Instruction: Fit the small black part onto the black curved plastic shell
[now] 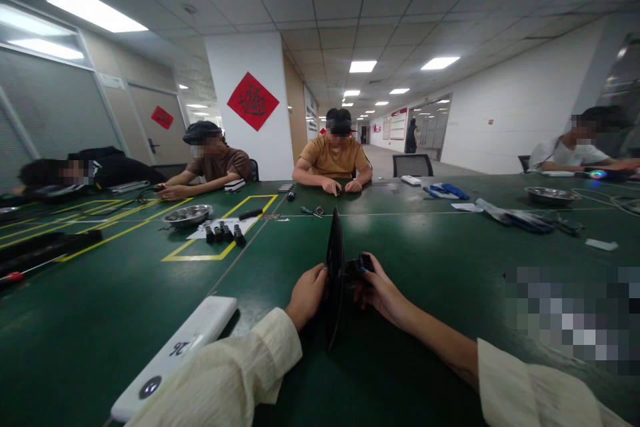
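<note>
A thin black panel stands on edge in front of me, seen nearly edge-on, so its faces are mostly hidden. My left hand grips its left side, fingers partly behind the panel. On the other side, my right hand is closed around a small black blocky part with a ridged face. That part is right against the panel; I cannot tell whether it is fixed to it. Beside my left forearm lies a long white power bank marked 26.
A metal bowl, several black cylinders and white paper lie left on the green table. Pliers lie ahead. Blue gloves and another bowl are at right. Co-workers sit around, one directly opposite.
</note>
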A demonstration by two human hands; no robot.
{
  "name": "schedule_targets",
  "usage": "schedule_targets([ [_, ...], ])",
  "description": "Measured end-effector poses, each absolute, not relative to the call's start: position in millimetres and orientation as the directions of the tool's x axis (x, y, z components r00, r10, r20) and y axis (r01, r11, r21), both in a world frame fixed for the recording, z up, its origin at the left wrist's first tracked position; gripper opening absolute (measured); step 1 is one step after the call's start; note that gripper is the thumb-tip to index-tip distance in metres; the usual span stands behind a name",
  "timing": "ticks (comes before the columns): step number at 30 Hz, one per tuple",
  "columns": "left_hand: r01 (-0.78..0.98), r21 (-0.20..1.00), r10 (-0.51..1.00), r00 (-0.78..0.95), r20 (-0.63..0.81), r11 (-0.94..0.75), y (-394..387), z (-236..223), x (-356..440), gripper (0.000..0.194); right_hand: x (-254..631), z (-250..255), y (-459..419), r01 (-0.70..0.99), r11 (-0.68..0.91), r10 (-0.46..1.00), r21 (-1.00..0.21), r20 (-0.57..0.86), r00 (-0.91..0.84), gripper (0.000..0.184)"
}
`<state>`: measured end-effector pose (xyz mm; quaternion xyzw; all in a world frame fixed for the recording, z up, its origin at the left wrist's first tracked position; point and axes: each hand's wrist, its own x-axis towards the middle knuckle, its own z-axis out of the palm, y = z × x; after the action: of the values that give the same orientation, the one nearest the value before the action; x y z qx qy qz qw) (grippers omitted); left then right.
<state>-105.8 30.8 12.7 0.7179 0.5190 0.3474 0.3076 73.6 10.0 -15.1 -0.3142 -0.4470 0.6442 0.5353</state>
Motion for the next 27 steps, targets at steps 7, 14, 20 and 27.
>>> schedule_targets([
  [7, 0.499, 0.826, 0.960, 0.224, 0.169, -0.261, 33.7, 7.9, -106.0, 0.041, 71.6, -12.2, 9.1, -0.401, -0.030, 0.974, -0.916, 0.062, -0.216, 0.078],
  [14, 0.552, 0.782, 0.953, 0.244, 0.180, -0.289, 35.1, 9.0, -106.8, 0.039, 72.2, -10.7, 7.8, -0.388, -0.024, 0.973, -0.921, 0.068, -0.221, 0.079],
  [20, 0.538, 0.793, 0.953, 0.239, 0.184, -0.288, 34.5, 8.2, -106.9, 0.043, 72.8, -11.6, 9.0, -0.386, -0.029, 0.972, -0.922, 0.064, -0.226, 0.076],
  [27, 0.556, 0.781, 0.955, 0.239, 0.177, -0.284, 33.0, 10.8, -105.6, 0.041, 73.3, -9.0, 6.7, -0.374, -0.031, 0.972, -0.927, 0.060, -0.227, 0.076],
])
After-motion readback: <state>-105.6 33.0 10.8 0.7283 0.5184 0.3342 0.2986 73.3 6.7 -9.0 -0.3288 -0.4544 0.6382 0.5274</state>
